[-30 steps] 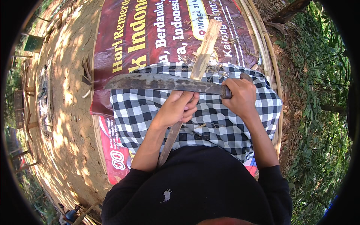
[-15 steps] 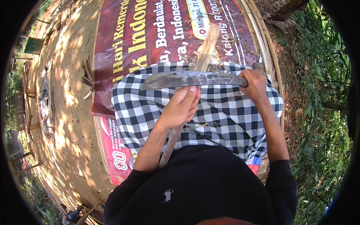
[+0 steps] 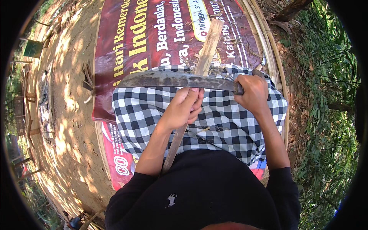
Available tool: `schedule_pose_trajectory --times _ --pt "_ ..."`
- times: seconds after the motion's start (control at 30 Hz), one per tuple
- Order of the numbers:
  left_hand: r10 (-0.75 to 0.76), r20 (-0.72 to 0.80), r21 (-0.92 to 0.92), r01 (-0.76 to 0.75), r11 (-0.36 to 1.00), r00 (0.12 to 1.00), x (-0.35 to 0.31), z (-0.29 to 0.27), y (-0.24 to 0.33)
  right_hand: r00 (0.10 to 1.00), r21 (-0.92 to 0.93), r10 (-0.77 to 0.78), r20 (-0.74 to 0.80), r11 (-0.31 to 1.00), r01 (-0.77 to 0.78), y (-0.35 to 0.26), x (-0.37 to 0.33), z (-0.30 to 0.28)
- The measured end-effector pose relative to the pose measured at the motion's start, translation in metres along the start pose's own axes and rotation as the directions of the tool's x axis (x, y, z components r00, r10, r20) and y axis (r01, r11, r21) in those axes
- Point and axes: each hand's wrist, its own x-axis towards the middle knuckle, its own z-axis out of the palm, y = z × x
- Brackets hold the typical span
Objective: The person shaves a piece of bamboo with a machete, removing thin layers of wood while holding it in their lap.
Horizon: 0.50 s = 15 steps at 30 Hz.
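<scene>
My right hand (image 3: pixel 253 92) is wrapped round the handle of a machete (image 3: pixel 172 79). Its long dark blade points left and lies across a flat wooden strip (image 3: pixel 210 44), just beyond my left fingers. My left hand (image 3: pixel 184 107) is closed round that strip, thumb on top. The strip slants from my waist up and away to the right, its far end pale and its near part greyer. Beneath both hands a black-and-white checked cloth (image 3: pixel 145 111) covers my lap, with a few shavings on it.
A dark red printed banner (image 3: pixel 126 38) covers the platform ahead, with loose shavings on it. Bamboo poles (image 3: pixel 274 50) edge the platform's right side. Bare earth (image 3: pixel 69 134) lies to the left, green plants (image 3: pixel 326 115) to the right. A green box-like thing (image 3: pixel 33 48) stands far left.
My right hand has moved left with the machete, so the blade reaches farther left across the strip. My left hand keeps its hold in nearly the same place.
</scene>
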Motion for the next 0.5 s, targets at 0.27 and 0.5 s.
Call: schedule_pose_trajectory --times 0.27,0.5 --pt "0.008 -0.016 0.02 -0.007 1.0 1.0 -0.008 0.007 -0.004 0.998 -0.008 -0.029 0.048 1.0 0.029 -0.017 0.007 -0.007" --pt "-0.029 -0.01 0.051 0.03 0.998 1.0 0.015 0.003 -0.015 0.996 -0.1 -0.005 -0.089 0.995 -0.004 0.07 -0.017 0.018"
